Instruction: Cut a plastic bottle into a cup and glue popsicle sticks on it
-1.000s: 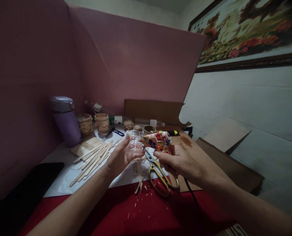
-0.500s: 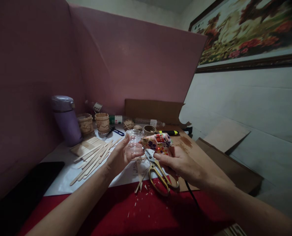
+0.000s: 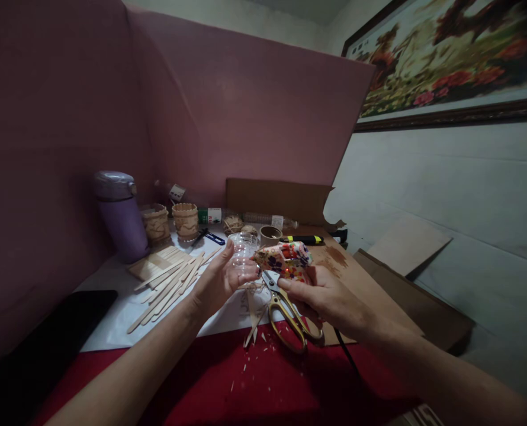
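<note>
My left hand (image 3: 224,273) is closed around a clear ribbed plastic bottle piece (image 3: 244,251), thumb on its near left side and fingers beneath. In my right hand (image 3: 323,291) is a flower-patterned glue gun (image 3: 285,260) with a small red light, its tip pointing left at the bottle piece. Whether the tip touches the plastic I cannot tell. Gold-handled scissors (image 3: 285,313) lie just under my right hand, blades towards the back. Wooden craft sticks (image 3: 170,293) are spread left of my left hand.
A purple flask (image 3: 124,222) and two stick-covered cups (image 3: 186,222) stand at the back left. Behind my hands are twine balls (image 3: 233,224), a tape roll (image 3: 270,234), a yellow-black cutter (image 3: 305,240) and a lying plastic bottle (image 3: 267,220). Wood scraps (image 3: 254,340) litter the red cloth (image 3: 192,378).
</note>
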`<state>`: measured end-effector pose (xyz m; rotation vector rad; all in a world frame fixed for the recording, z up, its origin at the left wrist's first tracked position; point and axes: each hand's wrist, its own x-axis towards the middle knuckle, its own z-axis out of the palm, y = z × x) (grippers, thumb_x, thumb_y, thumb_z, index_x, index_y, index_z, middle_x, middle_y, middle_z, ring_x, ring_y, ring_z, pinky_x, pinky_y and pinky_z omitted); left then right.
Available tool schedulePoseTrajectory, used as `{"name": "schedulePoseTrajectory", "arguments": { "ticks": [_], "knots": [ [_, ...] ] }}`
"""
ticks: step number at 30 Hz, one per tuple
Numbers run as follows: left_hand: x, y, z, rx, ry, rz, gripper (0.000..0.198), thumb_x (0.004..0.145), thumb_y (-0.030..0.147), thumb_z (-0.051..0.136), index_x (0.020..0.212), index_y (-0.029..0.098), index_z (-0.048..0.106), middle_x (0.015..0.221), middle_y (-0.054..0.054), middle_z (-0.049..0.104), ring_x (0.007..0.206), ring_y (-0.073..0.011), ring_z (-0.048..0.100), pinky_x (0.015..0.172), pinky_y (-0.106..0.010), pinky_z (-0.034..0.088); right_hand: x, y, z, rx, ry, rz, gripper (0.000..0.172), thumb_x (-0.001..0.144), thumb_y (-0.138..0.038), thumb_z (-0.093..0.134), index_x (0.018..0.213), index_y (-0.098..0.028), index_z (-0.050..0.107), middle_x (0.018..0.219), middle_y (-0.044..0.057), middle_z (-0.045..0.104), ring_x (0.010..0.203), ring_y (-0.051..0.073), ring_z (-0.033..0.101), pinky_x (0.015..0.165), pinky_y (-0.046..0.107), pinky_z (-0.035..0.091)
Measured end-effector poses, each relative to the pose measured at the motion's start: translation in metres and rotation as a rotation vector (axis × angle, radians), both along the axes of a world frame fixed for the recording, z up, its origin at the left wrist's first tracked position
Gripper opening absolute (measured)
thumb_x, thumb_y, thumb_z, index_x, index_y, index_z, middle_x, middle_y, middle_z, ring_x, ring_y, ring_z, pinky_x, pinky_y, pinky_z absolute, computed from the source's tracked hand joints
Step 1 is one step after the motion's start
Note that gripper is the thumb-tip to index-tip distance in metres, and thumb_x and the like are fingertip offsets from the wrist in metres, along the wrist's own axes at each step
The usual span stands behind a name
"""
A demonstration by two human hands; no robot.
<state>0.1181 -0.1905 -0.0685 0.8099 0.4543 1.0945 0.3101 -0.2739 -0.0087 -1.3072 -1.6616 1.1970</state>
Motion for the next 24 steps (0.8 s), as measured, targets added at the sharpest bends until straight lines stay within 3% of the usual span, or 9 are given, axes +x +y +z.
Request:
{"name": "schedulePoseTrajectory", "arguments": {
  "ticks": [11, 24],
  "knots": [
    [-0.0017, 0.0035, -0.0047, 0.015, -0.047, -0.037, 0.041, 0.086, 0.049, 0.068, 0.103, 0.012, 0.059, 0.086, -0.012, 0.073, 0.07, -0.0188, 0.071, 0.068, -0.028, 0.059, -0.0013, -0.0015, -0.0047, 0.036, 0.025, 0.018, 0.026, 0.085, -0.043, 0.066, 0.079, -0.018, 0.059, 0.054, -0.005, 0.049, 0.048, 0.01, 0.043, 0.046, 0.023, 0.035],
    [0.0016, -0.0026, 0.0049, -0.002, 0.003, 0.016, 0.035, 0.09, 0.046, 0.063, 0.1, 0.012, 0.058, 0.088, -0.015, 0.075, 0.07, -0.0198, 0.073, 0.067, -0.028, 0.06, -0.0028, -0.0043, -0.0052, 0.04, 0.034, 0.009, 0.03, 0.083, -0.048, 0.067, 0.087, -0.018, 0.064, 0.058, -0.002, 0.054, 0.057, 0.014, 0.054, 0.053, 0.025, 0.046]
  ]
}}
